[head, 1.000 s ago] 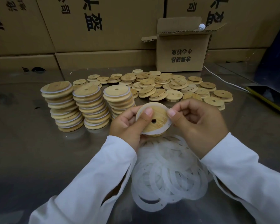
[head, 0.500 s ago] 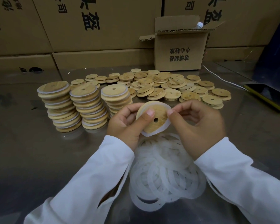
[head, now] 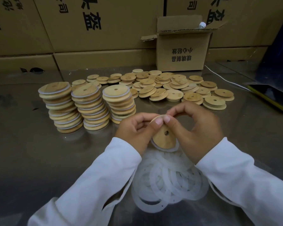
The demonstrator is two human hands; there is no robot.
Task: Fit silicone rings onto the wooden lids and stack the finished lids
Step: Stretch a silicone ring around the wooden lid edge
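Both our left hand (head: pixel 134 128) and right hand (head: pixel 198 129) pinch the lid (head: pixel 163 137), seating its ring (head: pixel 163 149); next we press the near edge home.

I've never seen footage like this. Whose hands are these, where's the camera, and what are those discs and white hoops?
No machine here: a person's two bare hands, filmed by one camera worn on the head, looking down. The left hand and right hand pinch a wooden lid with a white ring showing round its lower edge. On the shiny table lie a pile of loose rings, three stacks of finished lids and, further back, scattered bare lids. An open cardboard box stands behind.
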